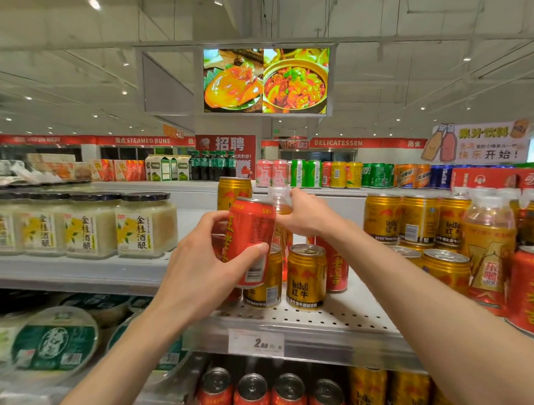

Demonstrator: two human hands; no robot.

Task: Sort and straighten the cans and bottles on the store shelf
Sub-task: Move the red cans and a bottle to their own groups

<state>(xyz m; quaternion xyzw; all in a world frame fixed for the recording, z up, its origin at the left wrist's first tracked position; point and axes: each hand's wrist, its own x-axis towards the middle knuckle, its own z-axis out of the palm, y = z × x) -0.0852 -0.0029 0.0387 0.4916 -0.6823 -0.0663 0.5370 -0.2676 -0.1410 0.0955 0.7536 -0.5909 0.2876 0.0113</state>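
Head view: left hand [198, 265] gripping red can [252, 242], right hand [305, 213] pinching bottle [280, 202] above shelf edge [294, 331].

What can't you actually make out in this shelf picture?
- Bottle in the right hand: its label, hidden by the hand and the red can.
- Price tag: small print too tiny.
- Red can's small print: blurred.
- Bottom-row cans: cut off by the lower edge.

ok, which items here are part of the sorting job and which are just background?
In play:
- red can, gripped by the left hand
- clear bottle, gripped by the right hand
- gold Red Bull cans and red cans mixed on the perforated shelf

Background:
- rice-wine jars
- overhead food screen
- price tag
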